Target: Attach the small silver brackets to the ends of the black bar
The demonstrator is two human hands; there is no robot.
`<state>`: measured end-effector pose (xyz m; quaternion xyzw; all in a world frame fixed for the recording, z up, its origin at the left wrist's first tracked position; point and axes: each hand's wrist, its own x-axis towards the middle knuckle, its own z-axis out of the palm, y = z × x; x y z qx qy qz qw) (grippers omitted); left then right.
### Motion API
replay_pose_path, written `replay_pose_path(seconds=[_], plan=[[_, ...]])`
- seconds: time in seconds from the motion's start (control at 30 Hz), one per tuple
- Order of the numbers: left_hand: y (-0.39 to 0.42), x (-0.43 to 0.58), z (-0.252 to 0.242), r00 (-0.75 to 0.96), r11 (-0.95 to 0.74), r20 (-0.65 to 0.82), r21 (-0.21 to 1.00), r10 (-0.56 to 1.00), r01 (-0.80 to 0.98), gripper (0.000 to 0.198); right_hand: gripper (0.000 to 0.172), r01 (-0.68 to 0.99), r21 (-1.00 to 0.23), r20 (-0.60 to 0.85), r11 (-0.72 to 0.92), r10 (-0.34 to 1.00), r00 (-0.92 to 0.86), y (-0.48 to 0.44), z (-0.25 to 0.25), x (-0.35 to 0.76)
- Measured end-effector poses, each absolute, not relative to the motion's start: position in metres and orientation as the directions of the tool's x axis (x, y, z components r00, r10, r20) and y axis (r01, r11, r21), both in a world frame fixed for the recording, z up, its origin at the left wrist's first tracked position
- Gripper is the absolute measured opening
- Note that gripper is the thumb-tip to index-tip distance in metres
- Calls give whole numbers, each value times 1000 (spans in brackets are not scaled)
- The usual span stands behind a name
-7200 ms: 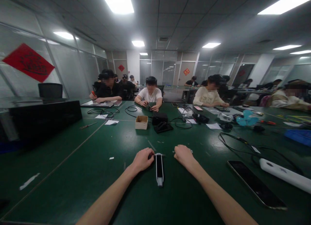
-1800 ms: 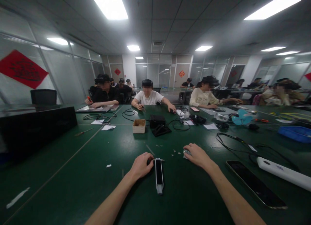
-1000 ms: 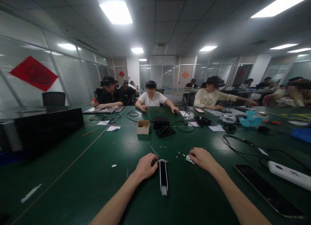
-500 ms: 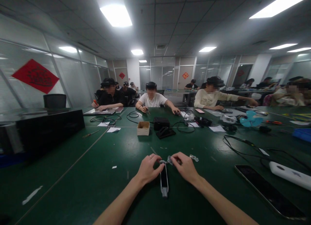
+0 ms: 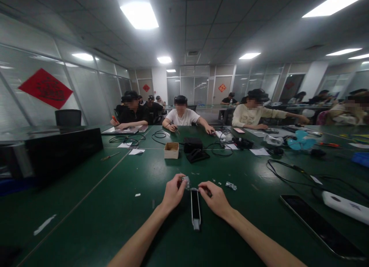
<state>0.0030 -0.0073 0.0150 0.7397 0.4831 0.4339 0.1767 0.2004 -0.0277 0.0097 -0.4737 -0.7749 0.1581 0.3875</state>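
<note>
Between my forearms a narrow, long device (image 5: pixel 195 209) with a white frame, a dark middle and a grey near end lies on the green table. My left hand (image 5: pixel 173 191) is closed in a pinch on a small grey metal piece (image 5: pixel 186 181), just beyond the device's far left corner. My right hand (image 5: pixel 215 195) has its fingers drawn together at the far right corner of the device. Whether something small sits in those fingertips is hidden. Another small silver metal part (image 5: pixel 231 186) lies to the right, with tiny bits (image 5: pixel 220 183) beside it.
Ahead stand an open cardboard box (image 5: pixel 171 151) and a black box (image 5: pixel 192 145). To the right are a phone (image 5: pixel 319 224), a white device (image 5: pixel 344 205), black cables (image 5: pixel 284 173) and a blue fan (image 5: pixel 301 141). A black panel (image 5: pixel 63 155) stands left. Several people sit across the table.
The small grey piece has passed from my right hand to my left, which has moved off the device's far end. My right fingers have come in to that end.
</note>
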Motion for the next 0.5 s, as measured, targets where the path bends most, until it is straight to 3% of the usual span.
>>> replay_pose_path(seconds=[0.27, 0.5], plan=[[12, -11, -2, 212, -374, 334, 554, 918, 744, 17, 21, 725, -551, 303, 413, 909, -287, -13, 0, 215], [10, -9, -3, 258, -368, 272, 527, 927, 766, 19, 18, 746, -560, 231, 359, 933, -275, -14, -1, 209]])
